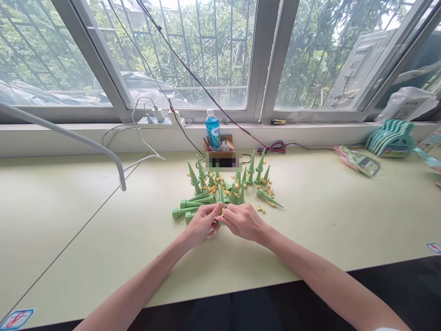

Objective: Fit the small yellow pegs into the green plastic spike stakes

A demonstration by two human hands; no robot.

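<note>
My left hand [204, 221] is closed around a green plastic watering spike [221, 195], held with its tip up just over the table. Close against it, my right hand [245, 220] pinches a small yellow valve [223, 213] at the spike's side; my fingers mostly hide it. Several green spikes stand upright behind my hands, some with yellow valves on them. Beside my left hand lie more spikes [190, 203] on their sides. To the right, one spike [269, 198] lies near a loose yellow valve [262, 209]. More valves [211, 189] are piled among the standing spikes.
Behind the spikes, a blue drink bottle [213, 131] stands in a small open cardboard box [226, 143]. A grey curved bar [103, 149] reaches over the table at left. Cables [275, 147], teal hangers [391, 139] and a packaged item [360, 162] sit near the window ledge.
</note>
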